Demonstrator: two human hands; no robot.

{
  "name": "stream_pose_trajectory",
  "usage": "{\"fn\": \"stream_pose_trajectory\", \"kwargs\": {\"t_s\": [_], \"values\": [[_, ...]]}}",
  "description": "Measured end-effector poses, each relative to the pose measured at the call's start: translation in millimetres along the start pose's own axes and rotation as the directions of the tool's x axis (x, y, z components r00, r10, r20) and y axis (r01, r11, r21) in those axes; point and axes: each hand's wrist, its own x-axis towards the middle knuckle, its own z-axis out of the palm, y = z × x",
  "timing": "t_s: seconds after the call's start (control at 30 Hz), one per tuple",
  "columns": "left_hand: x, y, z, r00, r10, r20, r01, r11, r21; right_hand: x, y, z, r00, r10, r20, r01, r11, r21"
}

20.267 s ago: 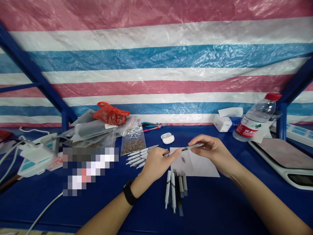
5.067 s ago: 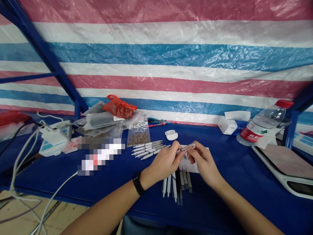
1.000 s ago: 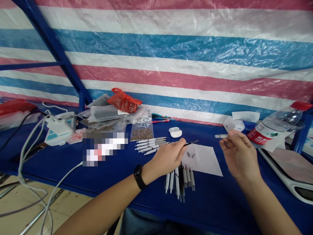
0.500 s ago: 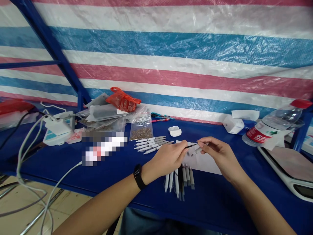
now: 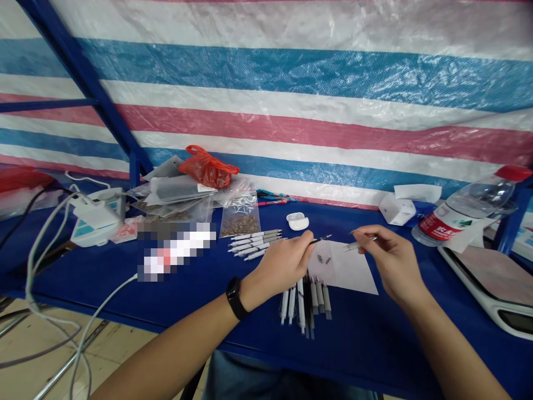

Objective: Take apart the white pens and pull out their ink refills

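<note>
My left hand (image 5: pixel 287 258) is closed around a dark pen refill (image 5: pixel 320 240), its thin tip pointing right. In the fingers of my right hand (image 5: pixel 387 253) is a small clear-and-grey pen part (image 5: pixel 353 245), apart from the refill. Below them lies a white sheet of paper (image 5: pixel 353 272) with a few small dark pieces (image 5: pixel 320 259), perhaps springs. Nearer me, white pen barrels (image 5: pixel 285 307), dark refills (image 5: pixel 308 311) and grey barrel sections (image 5: pixel 321 297) lie in rows. Several white-and-grey pens (image 5: pixel 254 238) rest left of my left hand, partly hidden by it.
Behind the pens are a bag of brown bits (image 5: pixel 240 222), an open white earbud case (image 5: pixel 297 221) and a red plastic bag (image 5: pixel 208 168). On the right stand a bottle (image 5: pixel 453 219), a tissue pack (image 5: pixel 397 211) and a scale (image 5: pixel 491 283). A power strip (image 5: pixel 97 216) with cables lies left.
My hands have drawn apart, the right one moving to the right with the pen part. The refill tip now shows free, and more of the paper is uncovered.
</note>
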Motion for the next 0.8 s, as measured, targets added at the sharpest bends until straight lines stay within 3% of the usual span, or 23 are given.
{"fn": "stream_pose_trajectory", "kwargs": {"t_s": [0.07,0.13,0.2,0.27,0.5,0.8], "values": [[1.0,-1.1,-2.9,0.998,-0.068,-0.002,0.068,0.998,-0.019,4.8,-0.9,-6.6,0.995,0.080,0.054,-0.076,0.994,-0.082],[1.5,-1.8,-5.1,0.994,-0.110,-0.013,0.110,0.993,-0.036,6.8,-0.4,-9.3,0.963,0.181,0.201,-0.145,0.972,-0.184],[1.6,-1.8,-5.9,0.992,-0.126,-0.016,0.125,0.991,-0.039,5.9,1.7,-7.5,0.914,0.236,0.329,-0.150,0.952,-0.266],[1.2,-1.2,-5.3,0.992,-0.123,-0.005,0.123,0.992,-0.038,3.0,5.0,-2.4,0.892,0.232,0.387,-0.106,0.941,-0.321],[1.0,0.4,-1.5,0.996,-0.094,0.003,0.094,0.995,-0.047,-3.6,14.1,11.3,0.894,0.210,0.395,-0.018,0.899,-0.439],[1.1,0.4,0.3,0.996,-0.088,-0.022,0.086,0.993,-0.086,-0.4,12.2,5.3,0.917,0.155,0.367,0.012,0.909,-0.416]]}}
